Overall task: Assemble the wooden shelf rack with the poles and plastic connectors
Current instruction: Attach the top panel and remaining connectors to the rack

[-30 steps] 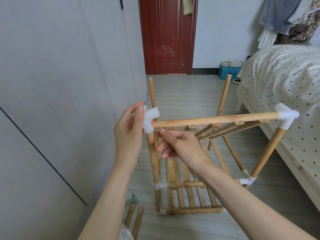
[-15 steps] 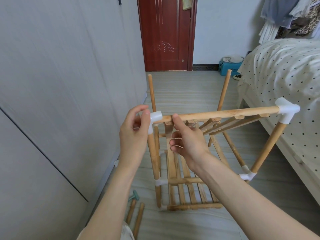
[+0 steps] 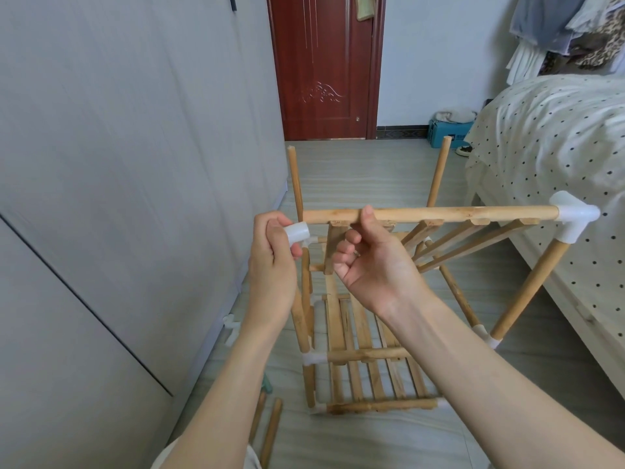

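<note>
Done: lower slatted wooden shelves (image 3: 365,367) joined; top rail's (image 3: 429,213) right corner capped.
Left: left hand (image 3: 272,262) pinches white plastic connector (image 3: 297,232), seemingly unseated; right hand (image 3: 375,262) grips rail.

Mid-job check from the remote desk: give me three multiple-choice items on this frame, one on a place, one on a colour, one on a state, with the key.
1. Where do the loose spare poles lie?
A. on the bed
B. on the floor by the left forearm
C. against the door

2. What colour is the door?
A. dark red
B. white
C. green

3. How does the near left end of the top rail stand?
A. seated in a connector
B. bare, apart from the connector in the left hand
C. taped to the upright

Key: 1 B, they lie on the floorboards at bottom left. 2 A, its panels are red-brown. 3 B, the wood end shows uncovered while the right hand grips the rail.
</note>
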